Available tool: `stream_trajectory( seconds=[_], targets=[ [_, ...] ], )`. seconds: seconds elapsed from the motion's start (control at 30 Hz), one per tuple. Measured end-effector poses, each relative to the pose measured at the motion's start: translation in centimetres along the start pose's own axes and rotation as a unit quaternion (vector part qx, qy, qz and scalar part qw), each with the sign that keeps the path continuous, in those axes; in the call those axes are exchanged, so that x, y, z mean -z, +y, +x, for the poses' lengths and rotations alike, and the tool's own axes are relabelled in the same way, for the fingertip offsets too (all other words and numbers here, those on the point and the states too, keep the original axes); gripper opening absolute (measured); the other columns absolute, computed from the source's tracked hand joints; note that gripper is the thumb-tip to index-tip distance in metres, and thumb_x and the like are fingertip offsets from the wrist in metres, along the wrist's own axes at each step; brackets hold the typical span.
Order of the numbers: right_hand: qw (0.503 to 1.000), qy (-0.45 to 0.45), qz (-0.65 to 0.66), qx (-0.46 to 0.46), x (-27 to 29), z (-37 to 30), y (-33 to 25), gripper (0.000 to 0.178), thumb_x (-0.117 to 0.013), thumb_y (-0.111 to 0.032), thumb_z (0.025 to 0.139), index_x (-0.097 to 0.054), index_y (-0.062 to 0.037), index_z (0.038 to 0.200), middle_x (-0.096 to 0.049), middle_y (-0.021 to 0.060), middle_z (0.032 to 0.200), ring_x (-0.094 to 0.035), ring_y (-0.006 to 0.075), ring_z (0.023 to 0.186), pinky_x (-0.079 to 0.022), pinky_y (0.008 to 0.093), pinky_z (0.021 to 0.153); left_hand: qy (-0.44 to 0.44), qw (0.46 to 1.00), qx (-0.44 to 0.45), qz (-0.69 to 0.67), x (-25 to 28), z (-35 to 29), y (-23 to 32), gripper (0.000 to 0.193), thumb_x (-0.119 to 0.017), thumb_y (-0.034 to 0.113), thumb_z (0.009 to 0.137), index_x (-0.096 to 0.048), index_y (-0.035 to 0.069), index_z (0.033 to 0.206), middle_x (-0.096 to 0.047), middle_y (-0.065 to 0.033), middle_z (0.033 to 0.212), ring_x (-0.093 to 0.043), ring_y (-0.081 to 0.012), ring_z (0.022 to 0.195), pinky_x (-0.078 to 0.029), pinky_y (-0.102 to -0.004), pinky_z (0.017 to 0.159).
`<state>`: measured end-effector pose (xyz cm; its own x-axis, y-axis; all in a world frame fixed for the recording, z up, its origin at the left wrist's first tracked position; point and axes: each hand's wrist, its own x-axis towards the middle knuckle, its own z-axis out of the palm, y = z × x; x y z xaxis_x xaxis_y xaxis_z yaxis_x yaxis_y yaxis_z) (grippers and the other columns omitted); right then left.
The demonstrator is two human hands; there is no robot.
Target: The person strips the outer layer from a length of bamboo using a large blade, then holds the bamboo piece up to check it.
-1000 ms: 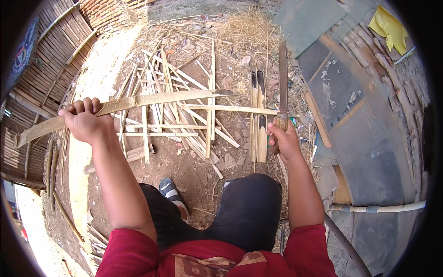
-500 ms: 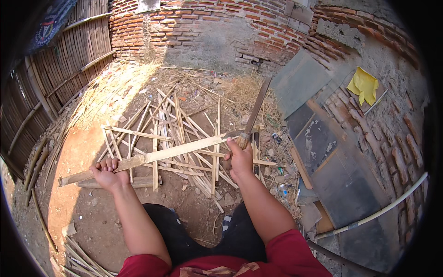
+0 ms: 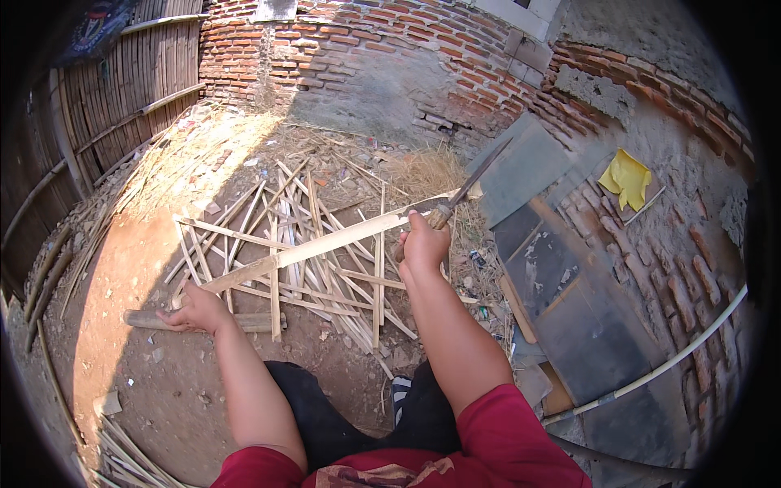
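A long split bamboo strip [image 3: 333, 241] slants across the front of me, its lower end at the left and its upper end beyond my right hand. My left hand [image 3: 203, 311] is closed loosely round the lower end. My right hand [image 3: 425, 246] grips the wooden handle of a machete [image 3: 480, 173], whose dark blade points up and to the right. The right thumb also presses on the strip, which crosses the machete near the base of the blade. Below the strip, a thick bamboo piece [image 3: 252, 323] lies on the dirt by my left hand.
Several thin bamboo sticks [image 3: 376, 281] lie crisscrossed on the ground ahead, with more slats [image 3: 134, 455] at the lower left. Dark boards [image 3: 606, 313] and a pale pole [image 3: 683, 355] stand at the right by the brick wall [image 3: 358, 49]. A woven bamboo fence [image 3: 138, 69] is at the left.
The bamboo strip has slid up and to the right, and its far end now reaches past the machete. The machete blade has tipped further right. My left hand remains at the strip's lower end.
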<state>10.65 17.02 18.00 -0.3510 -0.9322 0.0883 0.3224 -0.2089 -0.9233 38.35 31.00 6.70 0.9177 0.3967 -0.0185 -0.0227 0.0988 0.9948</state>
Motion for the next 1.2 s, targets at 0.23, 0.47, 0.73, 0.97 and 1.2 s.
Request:
stream_trajectory(
  seconds=[0.23, 0.47, 0.73, 0.97, 1.2],
  targets=[
    [1.000, -0.015, -0.003, -0.019, -0.4, -0.4, -0.7, 0.021, -0.071, -0.007, 0.089, -0.053, -0.0063, 0.102, -0.058, 0.0042, 0.084, -0.052, 0.0125, 0.053, -0.045, 0.0278, 0.047, -0.364, 0.789, -0.464, 0.173, 1.4, -6.1, 1.7, 0.076, -0.085, 0.043, 0.077, -0.056, 0.006, 0.136, -0.050, -0.0159, 0.144, -0.039, -0.0398, 0.142, -0.017, -0.0653, 0.120],
    [0.998, -0.064, -0.004, -0.016, 4.2, 1.8, -2.4, 0.020, -0.071, -0.008, 0.091, -0.054, -0.0062, 0.103, -0.058, 0.0032, 0.084, -0.050, 0.0111, 0.051, -0.044, 0.0266, 0.046, -0.547, 0.630, -0.506, 0.220, 3.7, -11.4, 5.0, 0.060, -0.083, 0.046, 0.075, -0.064, 0.008, 0.118, -0.066, -0.0162, 0.116, -0.063, -0.0358, 0.113, -0.044, -0.0605, 0.101],
    [0.935, -0.163, -0.292, 0.120, 15.0, 7.4, -0.4, 0.028, -0.072, -0.024, 0.096, -0.060, -0.0024, 0.108, -0.072, 0.0096, 0.090, -0.062, 0.0151, 0.058, -0.050, 0.0313, 0.053, -0.536, 0.642, -0.500, 0.227, 1.4, -12.2, 4.0, 0.022, -0.074, 0.022, 0.079, -0.065, 0.006, 0.091, -0.068, -0.0185, 0.077, -0.067, -0.0410, 0.074, -0.053, -0.0510, 0.068],
    [0.721, -0.280, -0.571, 0.276, 21.1, 8.7, -0.5, 0.038, -0.076, -0.028, 0.085, -0.064, -0.0120, 0.116, -0.072, 0.0185, 0.089, -0.070, 0.0414, 0.085, -0.054, 0.0502, 0.072, -0.508, 0.662, -0.476, 0.278, 2.4, -9.8, 0.5, 0.021, -0.074, 0.021, 0.078, -0.061, 0.004, 0.078, -0.064, -0.0207, 0.070, -0.065, -0.0433, 0.072, -0.051, -0.0515, 0.065],
    [0.759, -0.196, -0.575, 0.236, 23.4, 11.7, 0.4, 0.030, -0.075, -0.025, 0.085, -0.062, -0.0104, 0.107, -0.071, 0.0176, 0.085, -0.069, 0.0421, 0.085, -0.054, 0.0509, 0.073, -0.536, 0.649, -0.439, 0.315, 2.3, -10.3, 0.8, 0.024, -0.075, 0.024, 0.080, -0.063, 0.003, 0.079, -0.067, -0.0215, 0.076, -0.065, -0.0442, 0.075, -0.052, -0.0515, 0.068]
  ],
)
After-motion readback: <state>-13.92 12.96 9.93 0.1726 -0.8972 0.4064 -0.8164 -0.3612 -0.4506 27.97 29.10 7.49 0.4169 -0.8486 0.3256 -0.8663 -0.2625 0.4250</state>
